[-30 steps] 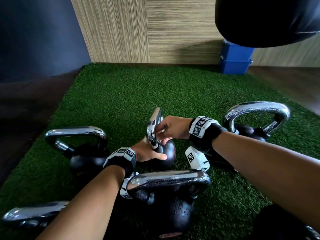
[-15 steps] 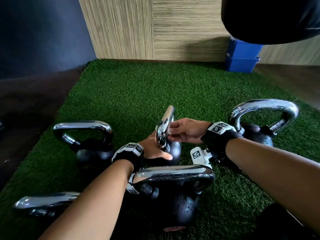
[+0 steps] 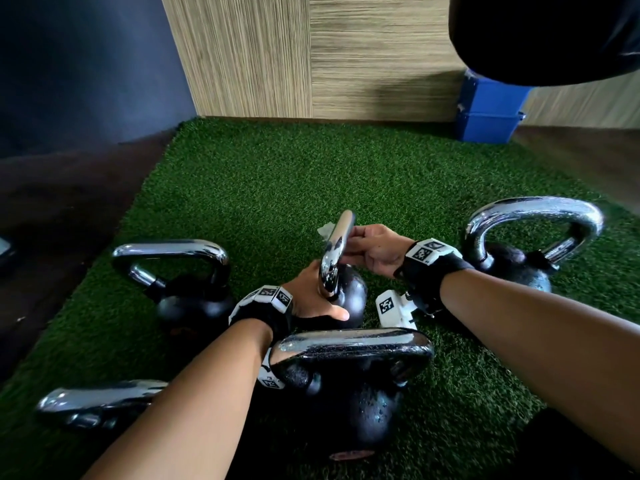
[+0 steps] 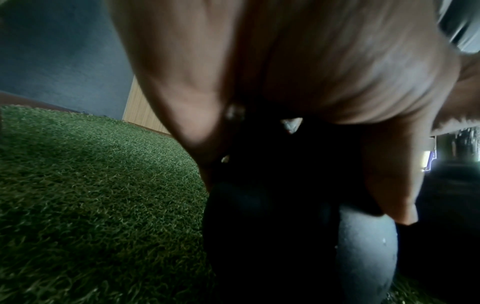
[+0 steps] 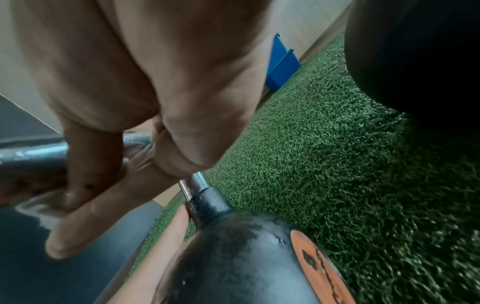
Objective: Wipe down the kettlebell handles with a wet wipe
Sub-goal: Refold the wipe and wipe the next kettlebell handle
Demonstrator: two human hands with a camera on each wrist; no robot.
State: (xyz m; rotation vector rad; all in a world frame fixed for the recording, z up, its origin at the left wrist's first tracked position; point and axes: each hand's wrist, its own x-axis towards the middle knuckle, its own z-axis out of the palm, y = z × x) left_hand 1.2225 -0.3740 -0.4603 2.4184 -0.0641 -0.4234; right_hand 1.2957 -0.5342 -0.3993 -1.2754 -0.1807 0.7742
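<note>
A small black kettlebell point(image 3: 349, 292) with a chrome handle point(image 3: 337, 247) stands in the middle of the green turf. My left hand point(image 3: 313, 299) cups its ball from the left, thumb lying across the front; the left wrist view shows the hand point(image 4: 285, 82) draped over the dark ball point(image 4: 272, 236). My right hand point(image 3: 369, 245) grips the handle's top from the right, pressing a white wet wipe point(image 3: 325, 231) around it; a corner of the wipe sticks out on the far side. In the right wrist view the fingers point(image 5: 85, 218) wrap the chrome bar point(image 5: 28, 154).
Other kettlebells surround it: one at left point(image 3: 187, 282), a large one at right point(image 3: 519, 244), a wet one nearest me point(image 3: 353, 386), and a handle at lower left point(image 3: 97, 400). A blue box point(image 3: 488, 109) sits by the wooden wall. A black punching bag point(image 3: 554, 36) hangs upper right.
My right hand has slid up the chrome handle toward its top with the wipe. The left hand stays on the ball. The view shifted slightly.
</note>
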